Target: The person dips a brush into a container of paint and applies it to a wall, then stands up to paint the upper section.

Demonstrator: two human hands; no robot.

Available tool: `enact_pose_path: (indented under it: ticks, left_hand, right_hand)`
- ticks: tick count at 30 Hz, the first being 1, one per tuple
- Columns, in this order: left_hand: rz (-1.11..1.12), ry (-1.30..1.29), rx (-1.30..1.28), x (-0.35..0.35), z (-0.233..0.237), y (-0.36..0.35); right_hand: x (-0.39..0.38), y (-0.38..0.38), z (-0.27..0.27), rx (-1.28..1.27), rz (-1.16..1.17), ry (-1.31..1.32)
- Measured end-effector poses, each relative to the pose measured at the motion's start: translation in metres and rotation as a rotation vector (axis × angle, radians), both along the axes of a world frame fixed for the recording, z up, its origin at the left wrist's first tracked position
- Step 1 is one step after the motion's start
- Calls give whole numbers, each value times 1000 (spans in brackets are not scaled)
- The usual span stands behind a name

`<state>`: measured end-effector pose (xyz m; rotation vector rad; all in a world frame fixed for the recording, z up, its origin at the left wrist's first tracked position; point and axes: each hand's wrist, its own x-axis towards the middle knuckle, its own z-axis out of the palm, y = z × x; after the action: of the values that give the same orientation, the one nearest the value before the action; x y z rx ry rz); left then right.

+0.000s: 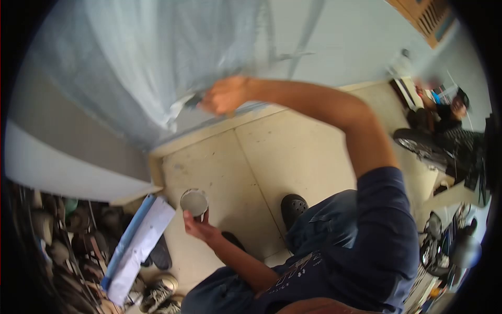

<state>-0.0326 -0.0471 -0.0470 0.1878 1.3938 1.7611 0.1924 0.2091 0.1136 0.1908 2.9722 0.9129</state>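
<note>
Grey paste sits in a round cup in the head view, held above the pale tiled floor by the left hand, its grip wrapped around the cup's side. Beyond, the right hand reaches toward the blue-grey wall, its grip closed around a blurred, flat-bladed tool; I cannot tell whether the blade touches the wall. Shoes lie at lower left.
</note>
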Motion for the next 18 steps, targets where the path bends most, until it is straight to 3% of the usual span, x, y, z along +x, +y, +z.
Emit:
enact_pose_path:
  ticks: [1,5,7,10,13,14,18]
  left_hand:
    - [25,9,5,2,-1,0]
    - [24,-16,7,3,10,5]
    - [55,-28,-6,3,9,6]
    - [51,-49,-7,1,8,10]
    - [43,-69,-9,-1,9,11]
    - [35,-74,-4,-2,9,10]
    - [53,25,-1,-6,4,9]
  right_hand:
    - [5,5,24,88,4,-72]
    - [22,4,134,160,131,102]
    - [21,-3,183,232,255,236]
    - [37,27,219,338,239,497]
    - [31,54,216,338,214,767]
    - [24,36,212,637,169,496]
    - [-38,24,122,412,267,599]
